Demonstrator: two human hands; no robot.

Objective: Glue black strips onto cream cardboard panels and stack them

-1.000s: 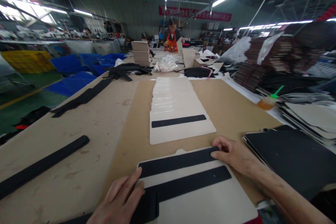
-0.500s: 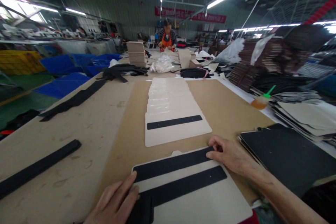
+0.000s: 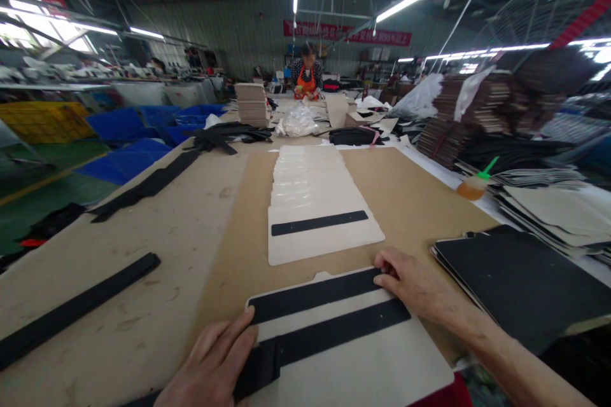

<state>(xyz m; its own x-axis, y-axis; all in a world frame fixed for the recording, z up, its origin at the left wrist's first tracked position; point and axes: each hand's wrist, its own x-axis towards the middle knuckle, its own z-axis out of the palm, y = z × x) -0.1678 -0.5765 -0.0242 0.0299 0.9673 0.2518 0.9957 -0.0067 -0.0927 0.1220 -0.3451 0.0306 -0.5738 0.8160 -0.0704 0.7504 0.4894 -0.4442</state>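
Note:
A cream panel (image 3: pixel 363 369) lies at the near edge of the table on a brown cardboard sheet (image 3: pixel 415 197). Two black strips cross it: an upper strip (image 3: pixel 312 296) and a lower strip (image 3: pixel 334 337). My left hand (image 3: pixel 212 365) lies flat with fingers stretched out, fingertips at the left end of the upper strip. My right hand (image 3: pixel 413 286) has its fingers curled and pressed on the right end of the same strip. Just beyond lies a row of overlapping cream panels (image 3: pixel 310 191), the nearest one bearing a single black strip (image 3: pixel 319 222).
Long black strips (image 3: pixel 76 308) lie on the left of the table. A stack of black sheets (image 3: pixel 520 280) sits at the right, with an orange glue bottle (image 3: pixel 472 187) and piled panels (image 3: pixel 558 203) behind. A person in an orange apron (image 3: pixel 305 76) works at the far end.
The camera shifted slightly. My left hand slid a little right along the left ends of the strips; my right hand stays pressed on the right end of the upper strip.

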